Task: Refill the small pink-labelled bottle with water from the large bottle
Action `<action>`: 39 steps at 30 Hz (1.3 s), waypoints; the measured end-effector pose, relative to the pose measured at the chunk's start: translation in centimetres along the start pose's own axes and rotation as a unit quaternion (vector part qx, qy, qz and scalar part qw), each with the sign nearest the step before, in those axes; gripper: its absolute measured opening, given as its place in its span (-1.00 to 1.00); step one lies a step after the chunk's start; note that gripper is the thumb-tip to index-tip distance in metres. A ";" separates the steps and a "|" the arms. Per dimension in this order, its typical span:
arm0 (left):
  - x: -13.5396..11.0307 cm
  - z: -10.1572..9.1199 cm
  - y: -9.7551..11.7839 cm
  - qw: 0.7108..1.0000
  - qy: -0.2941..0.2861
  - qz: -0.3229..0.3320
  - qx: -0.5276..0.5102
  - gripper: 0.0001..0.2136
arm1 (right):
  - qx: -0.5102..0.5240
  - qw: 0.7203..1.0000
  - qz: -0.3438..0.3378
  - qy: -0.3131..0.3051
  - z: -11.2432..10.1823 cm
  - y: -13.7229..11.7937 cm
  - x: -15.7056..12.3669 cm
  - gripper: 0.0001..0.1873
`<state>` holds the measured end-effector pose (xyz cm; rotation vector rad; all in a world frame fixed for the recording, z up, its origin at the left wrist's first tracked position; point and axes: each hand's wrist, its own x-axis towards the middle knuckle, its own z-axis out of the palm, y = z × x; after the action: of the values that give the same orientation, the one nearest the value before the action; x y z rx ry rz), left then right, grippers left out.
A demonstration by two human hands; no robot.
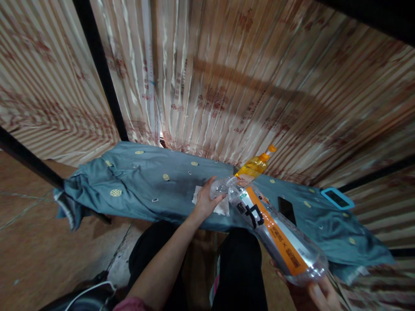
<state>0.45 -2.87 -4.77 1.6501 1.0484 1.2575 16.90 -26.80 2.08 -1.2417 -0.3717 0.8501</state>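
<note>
A large clear plastic bottle [275,229] with an orange and silver label slants across the view, its neck end toward the left and its base toward the lower right. My left hand [205,202] is closed around the neck end, with the thumb below and fingers above. At the base, my right hand [319,293] grips the bottle from below, partly cut off by the frame's bottom edge. Under my left hand lies a white tissue or cloth [222,208] on the blue-grey cover. Just behind the bottle stands a yellow pump bottle [253,168], its lower part hidden.
A narrow surface with a pineapple-patterned blue-grey cover [175,190] stretches before my knees. A dark phone [287,210] and a blue-framed device [337,198] rest on its right part. Pleated curtains [207,86] and dark poles [100,65] stand behind. A white cable [92,288] shows at lower left.
</note>
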 end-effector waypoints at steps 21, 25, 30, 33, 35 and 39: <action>0.2 0.2 0.0 1.000 0.005 0.023 0.004 -0.48 | -0.010 1.000 -0.010 -0.003 0.0 0.3 0.0 -0.22; 0.2 0.2 0.3 1.000 0.004 0.028 -0.003 -0.52 | -0.010 1.000 -0.022 -0.009 0.0 0.2 0.0 -0.31; 0.2 0.0 0.6 1.000 0.000 0.028 -0.005 -0.54 | -0.026 0.999 -0.020 -0.018 -0.2 0.0 0.1 -0.19; 0.2 0.0 0.6 0.999 -0.003 0.034 -0.005 -0.53 | -0.016 0.999 -0.027 -0.017 -0.2 0.0 0.1 -0.21; 0.2 0.0 0.4 0.999 0.000 0.041 -0.003 -0.52 | -0.032 0.998 -0.035 -0.029 -0.3 0.0 0.1 -0.28; 0.2 0.2 -0.1 0.998 0.013 0.055 0.002 -0.50 | -0.050 0.998 -0.031 -0.023 -0.4 0.1 0.1 -0.28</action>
<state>0.66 -2.66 -4.78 1.7192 0.9863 1.3516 17.22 -27.00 1.82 -1.2974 -0.4914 0.8169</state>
